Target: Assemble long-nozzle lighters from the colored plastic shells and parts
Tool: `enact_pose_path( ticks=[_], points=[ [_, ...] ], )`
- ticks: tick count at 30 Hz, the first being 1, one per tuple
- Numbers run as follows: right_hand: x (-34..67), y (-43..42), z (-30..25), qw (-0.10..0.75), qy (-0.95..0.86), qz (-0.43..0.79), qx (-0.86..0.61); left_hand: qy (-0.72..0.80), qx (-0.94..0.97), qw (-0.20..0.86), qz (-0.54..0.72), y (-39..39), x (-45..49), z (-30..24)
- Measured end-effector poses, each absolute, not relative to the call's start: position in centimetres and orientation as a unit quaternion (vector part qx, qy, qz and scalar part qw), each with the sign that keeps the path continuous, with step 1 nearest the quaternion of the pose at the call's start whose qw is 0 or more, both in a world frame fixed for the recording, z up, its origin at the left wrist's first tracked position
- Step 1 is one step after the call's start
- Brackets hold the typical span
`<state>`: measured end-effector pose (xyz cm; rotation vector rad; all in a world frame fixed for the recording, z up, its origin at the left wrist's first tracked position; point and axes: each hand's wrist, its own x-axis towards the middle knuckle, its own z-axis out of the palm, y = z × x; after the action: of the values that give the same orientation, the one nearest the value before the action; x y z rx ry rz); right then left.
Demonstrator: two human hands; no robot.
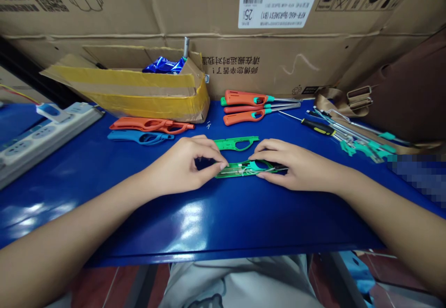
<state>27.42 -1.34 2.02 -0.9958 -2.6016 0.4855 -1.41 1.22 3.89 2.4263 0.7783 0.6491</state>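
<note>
An open green lighter casing half (240, 170) lies on the blue table with a clear inner part, thin wires and a teal trigger piece in it. My left hand (190, 165) pinches at its left end, thumb and forefinger together. At the opposite end, my right hand (296, 164) has its thumb and fingers closed about the casing near the trigger. Just behind lies a second green casing half (239, 144), partly covered by the fingers of my left hand.
Orange lighters (245, 108) lie at the back, with orange casing halves (149, 125) and a blue casing half (139, 137) at left. A screwdriver (318, 127) and several metal lighter inserts (362, 136) are on the right. A taped cardboard box (153, 96) and power strip (45, 134) stand farther left.
</note>
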Motion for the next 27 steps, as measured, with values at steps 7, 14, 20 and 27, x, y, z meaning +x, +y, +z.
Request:
enact_pose_path(
  ticks=[7, 14, 20, 27],
  points=[
    [27.6, -1.1, 2.0, 0.155, -0.910, 0.163, -0.348, 0.340, 0.861, 0.338, 0.171, 2.9, -2.1, 3.3],
    [27.5, -1.2, 2.0, 0.159, -0.909, 0.167, -0.347, 0.360, 0.839, 0.376, 0.156, 3.2, -2.0, 2.7],
    [27.5, -1.1, 1.9, 0.156, -0.907, 0.177, -0.350, 0.341, 0.854, 0.354, 0.168, 3.0, -2.0, 2.7],
    [27.6, -1.1, 1.9, 0.154, -0.906, 0.177, -0.351, 0.298, 0.899, 0.225, 0.228, 0.8, -1.1, 2.6]
  ],
)
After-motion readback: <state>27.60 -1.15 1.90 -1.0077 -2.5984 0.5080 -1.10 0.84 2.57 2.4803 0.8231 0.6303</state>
